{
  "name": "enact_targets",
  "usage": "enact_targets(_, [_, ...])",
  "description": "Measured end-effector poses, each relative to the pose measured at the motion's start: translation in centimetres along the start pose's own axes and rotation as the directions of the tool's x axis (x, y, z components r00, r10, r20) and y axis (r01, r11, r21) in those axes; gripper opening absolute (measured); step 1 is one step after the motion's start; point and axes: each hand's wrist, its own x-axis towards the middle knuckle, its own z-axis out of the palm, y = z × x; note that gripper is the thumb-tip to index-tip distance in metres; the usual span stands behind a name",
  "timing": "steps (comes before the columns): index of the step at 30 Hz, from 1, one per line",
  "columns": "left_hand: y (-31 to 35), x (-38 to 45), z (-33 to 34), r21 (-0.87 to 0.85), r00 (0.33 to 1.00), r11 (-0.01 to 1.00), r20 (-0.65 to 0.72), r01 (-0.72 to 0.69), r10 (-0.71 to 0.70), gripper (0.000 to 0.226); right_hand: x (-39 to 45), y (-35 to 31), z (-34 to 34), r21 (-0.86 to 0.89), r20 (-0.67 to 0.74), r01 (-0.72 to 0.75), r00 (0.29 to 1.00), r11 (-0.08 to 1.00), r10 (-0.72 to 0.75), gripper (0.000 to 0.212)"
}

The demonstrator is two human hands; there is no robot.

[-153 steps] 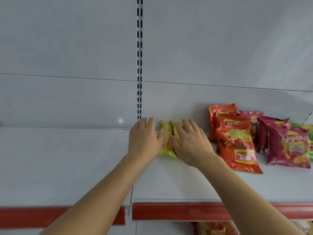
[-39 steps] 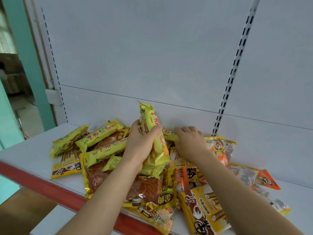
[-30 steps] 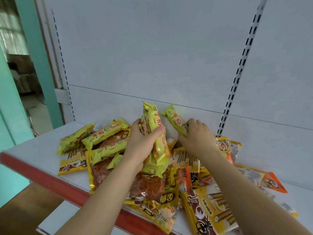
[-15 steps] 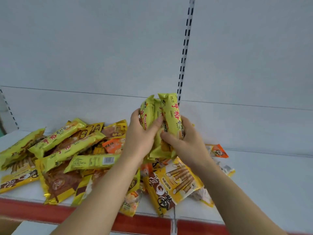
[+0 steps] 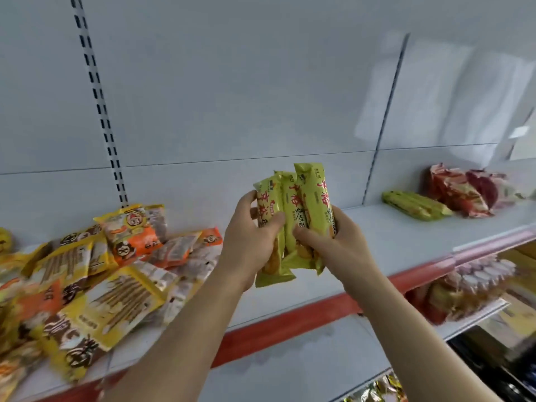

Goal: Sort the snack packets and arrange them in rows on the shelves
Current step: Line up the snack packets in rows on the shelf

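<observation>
midair, both hands [image 5: 293,242] gripping packets [image 5: 298,210] (upright), above shelf [image 5: 385,239]

Packet heap [image 5: 95,274] left on shelf [image 5: 406,239]; held packets [image 5: 295,216] centre; laid packets [image 5: 414,205] right.

Blurred beyond reading on the lower shelf [image 5: 475,311] at right, cut off by the left edge in the heaped packets [image 5: 17,300].

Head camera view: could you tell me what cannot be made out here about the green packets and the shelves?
- Green packets: lower halves covered by the left hand and right hand; exact count unclear.
- Mixed pile: cut off by the left edge.
- Lower shelf packets: blurred, type unreadable.
</observation>
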Motion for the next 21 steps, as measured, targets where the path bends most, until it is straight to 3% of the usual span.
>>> enact_targets(9, [-1.3,0.0,23.2,0.027,0.993,0.999,0.11,0.033,-0.035,0.05,3.5,5.7,-21.4,-0.084,-0.113,-0.072,0.992,0.994,0.062,0.031])
enact_targets(17, [-3.0,4.7,34.2,0.206,0.991,0.978,0.127,0.016,-0.043,0.054,10.2,9.8,-30.5,-0.151,-0.123,-0.095,0.99,0.984,0.076,0.026])
enact_targets(21, [-5.1,9.1,37.6,0.195,0.99,0.978,0.106,0.072,-0.094,0.058,15.1,12.2,-33.2,-0.244,-0.152,-0.09,0.987,0.966,0.054,0.025])
